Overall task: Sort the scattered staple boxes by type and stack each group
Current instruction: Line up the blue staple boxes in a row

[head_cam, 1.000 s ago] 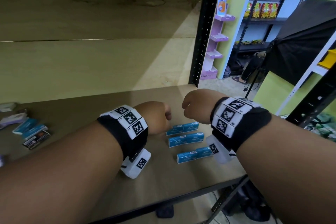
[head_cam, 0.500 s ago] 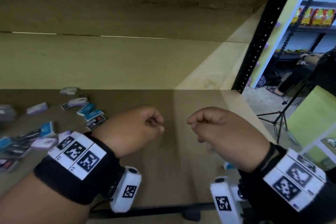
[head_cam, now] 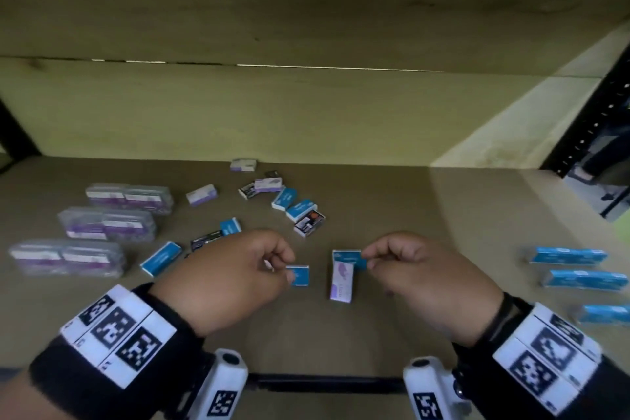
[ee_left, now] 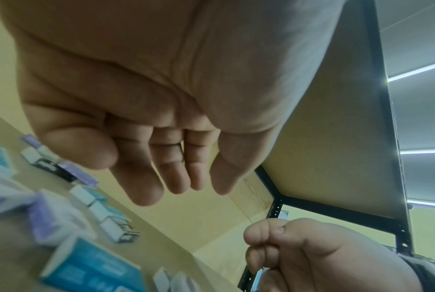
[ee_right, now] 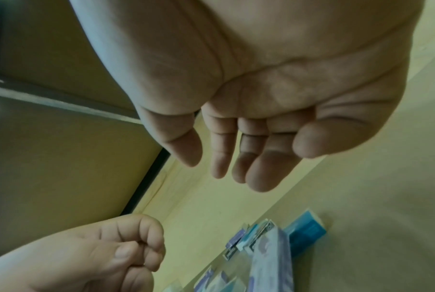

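Small staple boxes lie scattered on the wooden shelf (head_cam: 392, 334): blue ones (head_cam: 284, 198), purple-and-white ones (head_cam: 202, 194) and dark ones (head_cam: 309, 223). My left hand (head_cam: 283, 266) hovers with loosely curled fingers beside a small blue box (head_cam: 300, 275). In the left wrist view the left hand (ee_left: 186, 185) holds nothing. My right hand (head_cam: 368, 257) has its fingertips at the right end of another blue box (head_cam: 346, 256), which lies against a purple-and-white box (head_cam: 342, 281). The right wrist view shows the right hand (ee_right: 211, 170) bare above those two boxes.
Three wrapped purple packs (head_cam: 107, 223) lie in a column at the left. Three wrapped blue packs (head_cam: 567, 255) lie in a column at the right. The shelf's back wall (head_cam: 306, 112) stands behind, a black upright (head_cam: 593, 119) at the right, the front edge (head_cam: 327, 382) near my wrists.
The head view swung left from the shelf's right end to its middle. Both hands, fists before, moved down over the loose boxes and their fingers loosened.
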